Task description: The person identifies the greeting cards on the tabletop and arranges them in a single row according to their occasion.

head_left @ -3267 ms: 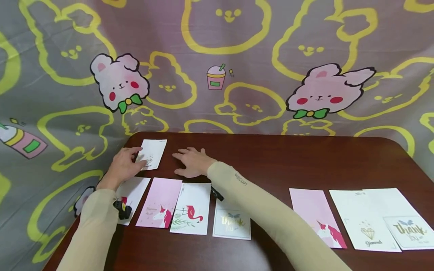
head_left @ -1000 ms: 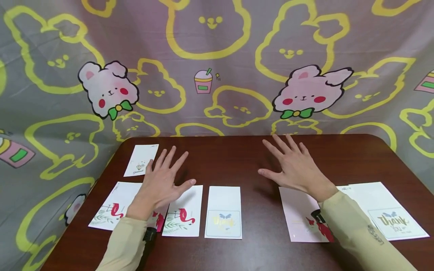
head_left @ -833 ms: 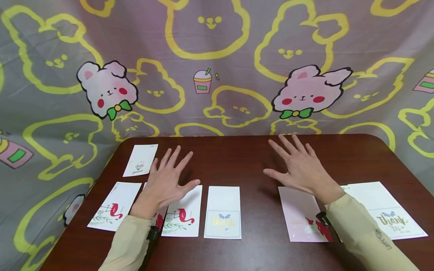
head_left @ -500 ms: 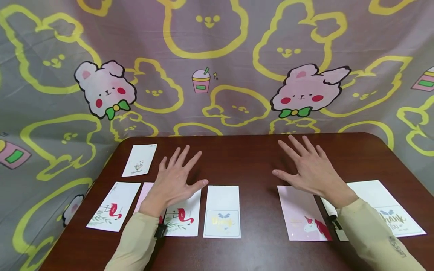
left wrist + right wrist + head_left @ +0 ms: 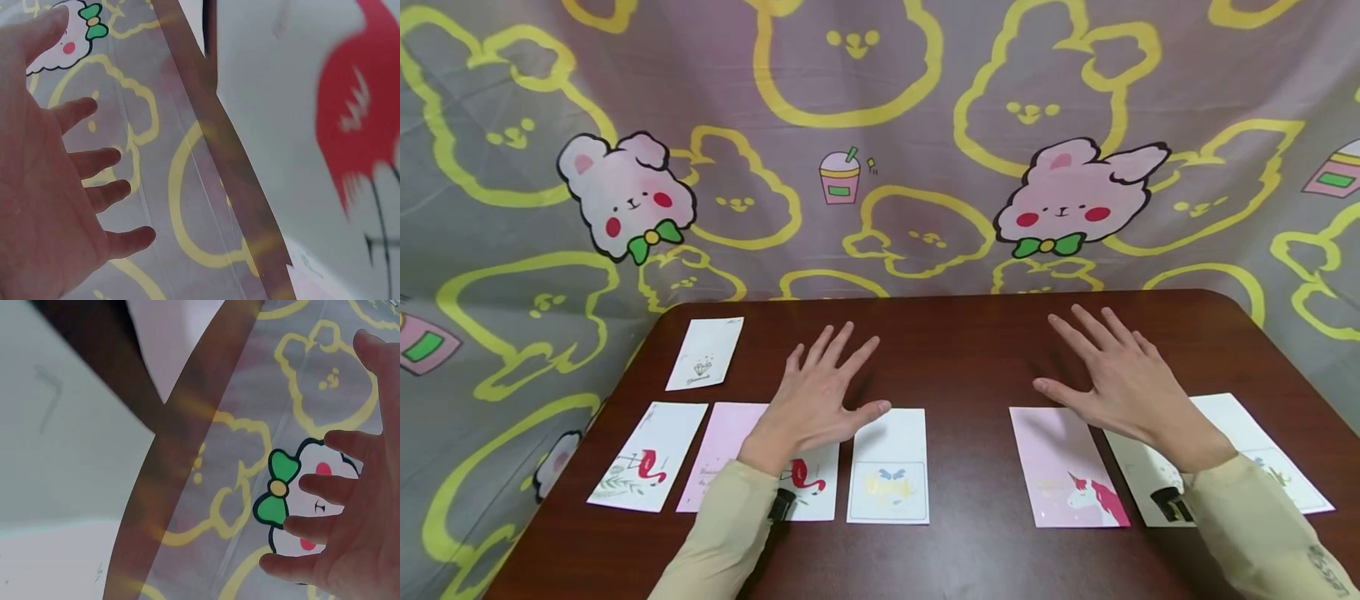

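On the dark wooden table (image 5: 955,358), greeting cards lie in a row before the person, with one more farther back. The left hand (image 5: 816,400) is stretched out above the row, its fingers straight and spread apart, the thumb pointing toward the right. Beneath its wrist and sleeve (image 5: 722,525) are a pink card (image 5: 715,450) and a flamingo card (image 5: 823,500), both partly covered. Just left of the pink card lies another flamingo card (image 5: 647,458); on the other side, near the thumb, is a thank-you card (image 5: 887,492), its gold lettering washed out by glare.

The diamond card (image 5: 703,354) lies at the back left, apart from the row.

The right hand (image 5: 1131,387) is held out likewise — palm down, fingers straight and apart. Near its thumb lies a unicorn card (image 5: 1067,467), pink with a red mane. A white card (image 5: 1142,475) is half covered by the wrist, and a second white card (image 5: 1240,425) shows past the forearm, its printing mostly hidden.

Behind the table hangs a gray cloth (image 5: 917,67) — yellow outlines, pink-cheeked rabbits and drink cups printed on it.
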Demonstrator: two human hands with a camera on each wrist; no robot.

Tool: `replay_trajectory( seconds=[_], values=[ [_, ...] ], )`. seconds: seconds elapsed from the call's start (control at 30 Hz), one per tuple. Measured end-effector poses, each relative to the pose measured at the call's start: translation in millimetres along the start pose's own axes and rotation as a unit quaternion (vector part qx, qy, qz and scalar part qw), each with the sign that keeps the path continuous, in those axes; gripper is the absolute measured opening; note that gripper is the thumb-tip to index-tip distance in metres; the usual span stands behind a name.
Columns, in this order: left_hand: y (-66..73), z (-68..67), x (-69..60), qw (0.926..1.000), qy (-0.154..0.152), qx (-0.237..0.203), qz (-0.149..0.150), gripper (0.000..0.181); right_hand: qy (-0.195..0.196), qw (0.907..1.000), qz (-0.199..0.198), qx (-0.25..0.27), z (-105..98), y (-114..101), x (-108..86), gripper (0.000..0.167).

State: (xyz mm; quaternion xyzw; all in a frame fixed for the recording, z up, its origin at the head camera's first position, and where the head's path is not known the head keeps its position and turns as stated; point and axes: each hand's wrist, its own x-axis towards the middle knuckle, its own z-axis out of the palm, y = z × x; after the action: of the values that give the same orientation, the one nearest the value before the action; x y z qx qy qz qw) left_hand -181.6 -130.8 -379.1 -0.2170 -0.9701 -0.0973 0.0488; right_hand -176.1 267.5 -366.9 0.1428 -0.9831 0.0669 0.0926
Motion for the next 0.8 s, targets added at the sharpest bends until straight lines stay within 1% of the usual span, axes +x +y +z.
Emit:
replay_trajectory(
  seconds=[0.3,0.5,0.63,0.8],
  values=[
    [16.5,4.7,7.6,0.9997,-0.014,-0.005,0.021,0.085,0.02,0.9998,-0.006,-0.006,3,12,-13.0,0.091],
    [28.5,9.7,13.8,0.9989,-0.033,-0.007,0.033,0.085,0.01,0.9999,0.009,-0.005,3,19,-22.2,0.092],
    [38.7,11.0,17.8,0.9979,-0.046,-0.012,0.045,0.085,0.011,0.9998,0.015,0.001,1,26,-28.2,0.091],
    [52.7,16.0,22.2,0.9962,-0.051,-0.021,0.068,0.085,0.002,0.9998,0.016,0.013,1,38,-37.2,0.089]
  ],
)
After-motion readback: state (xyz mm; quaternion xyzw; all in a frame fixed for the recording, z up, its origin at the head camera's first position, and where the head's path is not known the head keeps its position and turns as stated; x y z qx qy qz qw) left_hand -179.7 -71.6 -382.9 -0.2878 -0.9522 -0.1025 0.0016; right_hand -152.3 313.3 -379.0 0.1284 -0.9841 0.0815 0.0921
